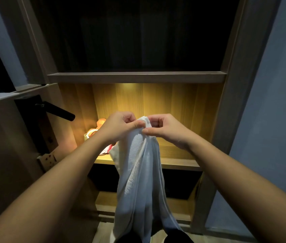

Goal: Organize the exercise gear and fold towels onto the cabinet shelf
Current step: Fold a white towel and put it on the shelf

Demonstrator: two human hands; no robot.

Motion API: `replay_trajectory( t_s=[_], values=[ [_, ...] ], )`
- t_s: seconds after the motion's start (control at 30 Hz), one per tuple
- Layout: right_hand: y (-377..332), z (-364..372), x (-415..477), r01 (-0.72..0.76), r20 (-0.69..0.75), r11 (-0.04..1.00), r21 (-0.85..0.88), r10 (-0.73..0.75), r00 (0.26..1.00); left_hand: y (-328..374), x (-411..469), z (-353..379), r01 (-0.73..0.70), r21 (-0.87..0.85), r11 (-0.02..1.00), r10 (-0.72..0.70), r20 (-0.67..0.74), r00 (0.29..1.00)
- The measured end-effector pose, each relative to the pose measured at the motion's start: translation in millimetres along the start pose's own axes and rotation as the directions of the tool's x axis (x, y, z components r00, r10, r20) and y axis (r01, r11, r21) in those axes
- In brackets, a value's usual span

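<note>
Pinching top edge of white towel (142, 172) with left hand (121, 127) and right hand (166, 130), knuckles close together, fingers curled in, thumbs pressed on cloth. Hanging full length in front of lit cabinet shelf (179, 163). Orange object (101, 122) at shelf's left end, partly hidden behind left wrist.

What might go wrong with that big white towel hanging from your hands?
The left hand and the right hand pinch the white towel only at its top, close together, so it might slip free. Its long lower end hangs down by the floor and may drag there. Laid on the lit shelf, it could bump the orange things at the shelf's left end.
</note>
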State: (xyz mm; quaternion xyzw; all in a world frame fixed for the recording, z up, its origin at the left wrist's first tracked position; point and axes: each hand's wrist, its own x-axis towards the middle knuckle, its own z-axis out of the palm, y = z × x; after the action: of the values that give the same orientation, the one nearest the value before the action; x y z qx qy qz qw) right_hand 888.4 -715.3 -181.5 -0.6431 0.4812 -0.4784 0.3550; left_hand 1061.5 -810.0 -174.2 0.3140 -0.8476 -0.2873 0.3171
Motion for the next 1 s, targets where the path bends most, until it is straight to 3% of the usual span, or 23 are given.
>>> replay_trajectory(
  t_s=[0.2,0.37,0.6,0.73,0.8,0.87,0.93,1.0],
  values=[
    [-10,-8,9,-0.014,-0.049,0.986,-0.166,0.006,0.999,3,8,2,-0.099,0.084,0.992,0.101,-0.014,0.995],
    [-25,-26,26,0.071,-0.153,0.963,-0.261,-0.114,0.982,-8,6,-7,-0.110,0.109,0.988,0.093,0.144,0.985],
    [-62,-60,72,0.039,-0.230,0.833,-0.551,-0.197,0.953,21,49,-39,-0.056,0.267,0.962,0.087,-0.105,0.991],
    [-88,-80,85,0.047,-0.377,0.841,-0.540,-0.291,0.879,49,76,-56,-0.088,0.341,0.936,0.164,-0.200,0.966],
    [-106,-91,89,0.038,-0.477,0.858,-0.512,-0.321,0.818,54,77,-62,-0.106,0.360,0.927,0.175,-0.164,0.971],
    [-122,-103,89,0.041,-0.556,0.882,-0.470,-0.332,0.762,43,70,-64,-0.050,0.490,0.870,0.118,-0.110,0.987],
    [-135,-115,86,0.055,-0.563,0.882,-0.467,-0.345,0.751,29,64,-70,0.025,0.562,0.827,0.081,-0.164,0.983],
    [-142,-125,81,0.068,-0.502,0.863,-0.501,-0.354,0.789,26,64,-85,0.059,0.592,0.804,0.099,-0.230,0.968]
  ],
)
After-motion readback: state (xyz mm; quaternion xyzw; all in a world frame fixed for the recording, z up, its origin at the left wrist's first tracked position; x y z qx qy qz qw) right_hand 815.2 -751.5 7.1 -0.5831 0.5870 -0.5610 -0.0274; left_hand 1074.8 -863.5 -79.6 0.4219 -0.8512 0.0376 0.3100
